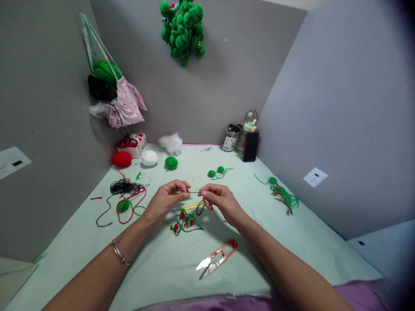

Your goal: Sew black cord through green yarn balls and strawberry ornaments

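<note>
Over the middle of the table, my left hand (pixel 167 199) and my right hand (pixel 222 201) face each other, both pinched closed. A short dark strand (pixel 193 192) runs taut between their fingertips; whether part of it is a needle I cannot tell. A loop of black yarn (pixel 200 208) dangles from my right fingers. Below them lie small crocheted pieces (pixel 188 221) in green, red and white, beside a yellow crochet-hook-like stick (pixel 191 207). Thread snips (pixel 218 258) with orange handles rest nearer to me, blades pointing left.
Tangled black yarn (pixel 125 187) and a green ball (pixel 123 206) lie left. Red (pixel 122 159), white (pixel 149 158) and green yarn balls (pixel 171 163) stand behind, near white stuffing (pixel 171 143). A phone (pixel 250 147) leans back right; green-red yarn pieces (pixel 282 194) lie right. Grey walls surround the table.
</note>
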`<state>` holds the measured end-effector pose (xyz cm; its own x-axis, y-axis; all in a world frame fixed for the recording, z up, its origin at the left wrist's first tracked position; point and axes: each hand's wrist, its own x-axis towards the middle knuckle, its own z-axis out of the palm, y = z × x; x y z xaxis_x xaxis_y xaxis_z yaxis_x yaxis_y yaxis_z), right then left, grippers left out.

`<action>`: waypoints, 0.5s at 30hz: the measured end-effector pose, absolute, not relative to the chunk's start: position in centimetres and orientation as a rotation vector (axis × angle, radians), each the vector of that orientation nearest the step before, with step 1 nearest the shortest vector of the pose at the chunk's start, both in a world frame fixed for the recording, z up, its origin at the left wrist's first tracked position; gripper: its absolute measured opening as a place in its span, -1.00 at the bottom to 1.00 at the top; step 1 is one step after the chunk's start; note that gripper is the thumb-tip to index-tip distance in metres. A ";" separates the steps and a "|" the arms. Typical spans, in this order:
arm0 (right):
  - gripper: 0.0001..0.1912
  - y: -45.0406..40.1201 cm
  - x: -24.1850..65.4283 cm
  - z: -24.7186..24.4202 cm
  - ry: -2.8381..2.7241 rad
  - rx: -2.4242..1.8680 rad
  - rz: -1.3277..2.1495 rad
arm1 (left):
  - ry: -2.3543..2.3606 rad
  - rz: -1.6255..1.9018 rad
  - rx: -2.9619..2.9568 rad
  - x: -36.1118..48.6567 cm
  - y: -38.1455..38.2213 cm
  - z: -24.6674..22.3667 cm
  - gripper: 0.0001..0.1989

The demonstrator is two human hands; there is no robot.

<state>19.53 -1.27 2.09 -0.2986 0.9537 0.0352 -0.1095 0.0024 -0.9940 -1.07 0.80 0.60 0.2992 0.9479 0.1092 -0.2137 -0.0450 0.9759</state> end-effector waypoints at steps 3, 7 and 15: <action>-0.68 -1.5 19.3 2.5 -1.421 -1.004 1.449 | 0.756 1.130 1.148 -0.8 0.5 1.0 -0.73; -0.65 -1.7 19.2 2.8 -1.477 -1.027 1.431 | 0.794 1.144 1.099 -0.8 0.7 1.1 -0.69; -0.65 -1.8 19.7 3.4 -1.515 -1.045 1.420 | 0.864 1.309 1.135 -3.0 2.7 0.9 -0.66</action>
